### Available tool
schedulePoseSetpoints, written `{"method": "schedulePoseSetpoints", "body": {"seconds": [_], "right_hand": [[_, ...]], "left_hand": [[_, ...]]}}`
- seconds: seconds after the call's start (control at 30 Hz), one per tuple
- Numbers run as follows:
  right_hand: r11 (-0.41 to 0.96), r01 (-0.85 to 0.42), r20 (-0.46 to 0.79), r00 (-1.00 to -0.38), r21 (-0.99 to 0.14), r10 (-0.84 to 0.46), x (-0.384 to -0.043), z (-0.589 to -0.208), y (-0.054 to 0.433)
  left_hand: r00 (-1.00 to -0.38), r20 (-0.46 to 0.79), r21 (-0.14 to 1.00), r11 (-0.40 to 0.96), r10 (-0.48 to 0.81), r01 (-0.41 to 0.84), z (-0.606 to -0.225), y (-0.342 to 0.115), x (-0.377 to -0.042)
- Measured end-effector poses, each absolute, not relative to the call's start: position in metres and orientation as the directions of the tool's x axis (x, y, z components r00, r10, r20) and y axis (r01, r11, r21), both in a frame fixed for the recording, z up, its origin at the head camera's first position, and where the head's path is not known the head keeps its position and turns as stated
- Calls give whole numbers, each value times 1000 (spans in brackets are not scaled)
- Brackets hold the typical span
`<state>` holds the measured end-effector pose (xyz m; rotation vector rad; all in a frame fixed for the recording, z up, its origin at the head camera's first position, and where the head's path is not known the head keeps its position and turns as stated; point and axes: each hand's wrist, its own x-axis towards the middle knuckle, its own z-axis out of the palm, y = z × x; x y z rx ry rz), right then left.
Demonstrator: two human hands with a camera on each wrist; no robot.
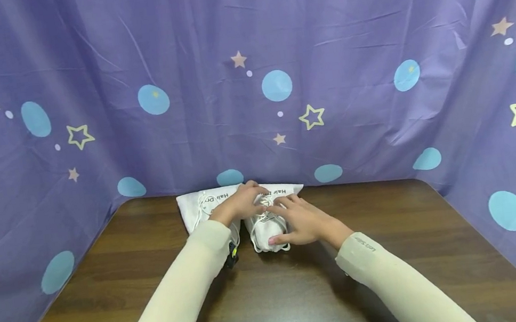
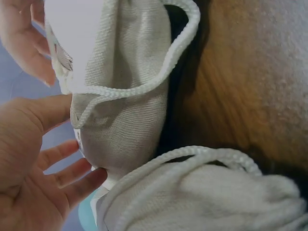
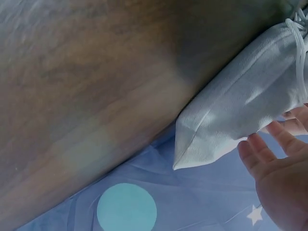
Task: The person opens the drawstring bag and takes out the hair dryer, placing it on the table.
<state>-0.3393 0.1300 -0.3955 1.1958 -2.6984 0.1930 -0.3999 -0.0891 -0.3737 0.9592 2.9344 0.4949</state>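
Two white drawstring cloth bags lie side by side at the back of the table, with "Hair" printed on them. My left hand (image 1: pixel 244 204) reaches over the left bag (image 1: pixel 188 208) to the right bag (image 1: pixel 268 233). In the left wrist view, its spread thumb and fingers touch the side of the right bag (image 2: pixel 130 125), across which a white cord (image 2: pixel 166 67) loops. From the other side, my right hand (image 1: pixel 305 221) rests its loosely bent fingers on the same bag, thumb near its rounded front end. The right wrist view shows those fingertips (image 3: pixel 260 147) along the bag's edge.
A brown wooden table (image 1: pixel 265 299) lies under the bags. Purple curtains (image 1: pixel 347 64) with stars and dots rise right behind its back edge and along both sides. A small black object (image 1: pixel 232 256) shows beside the left cuff.
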Motion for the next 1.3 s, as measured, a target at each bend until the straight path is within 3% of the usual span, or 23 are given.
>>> {"method": "schedulePoseSetpoints", "body": {"seconds": [0.67,1.3], "right_hand": [[692,-722,187,-682,-14,-707,-336,-405,123],[631,-772,212,-630,-68,-747,-332,-407,138]], "left_hand": [[-800,113,274,756,589,595,-383,-87,-400],[-800,119,250,762,587,597,-387,-81,-391]]}}
